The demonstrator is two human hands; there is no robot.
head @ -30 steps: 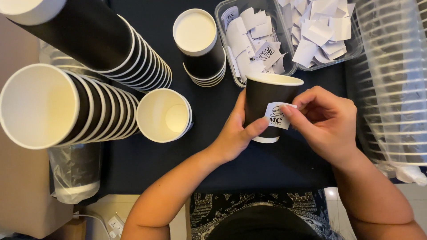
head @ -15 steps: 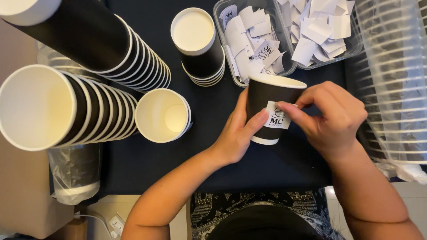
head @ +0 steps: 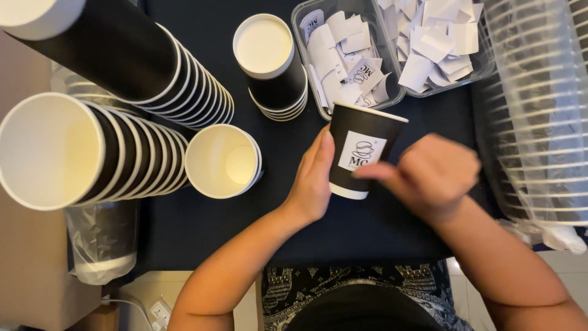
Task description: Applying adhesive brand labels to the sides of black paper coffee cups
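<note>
My left hand (head: 313,178) grips the side of a black paper cup (head: 360,147) with a white inside, held tilted above the dark table. A white square sticker (head: 361,152) with a printed emblem sits on the cup's front. My right hand (head: 429,175), blurred, has its fingers curled and one fingertip just touching the sticker's lower edge. Right behind the cup stands a clear plastic tray (head: 318,79) with several loose stickers.
Long stacks of black paper cups (head: 104,153) lie at the left, a short upright stack (head: 269,64) behind, a single open cup (head: 223,160) beside them. A second sticker tray (head: 438,43) sits at the back right. Stacked clear lids (head: 539,116) fill the right.
The sticker now lies flat on the cup. My right hand has slid down and away from it to the right; the cup has tilted a little. My left hand keeps its hold.
</note>
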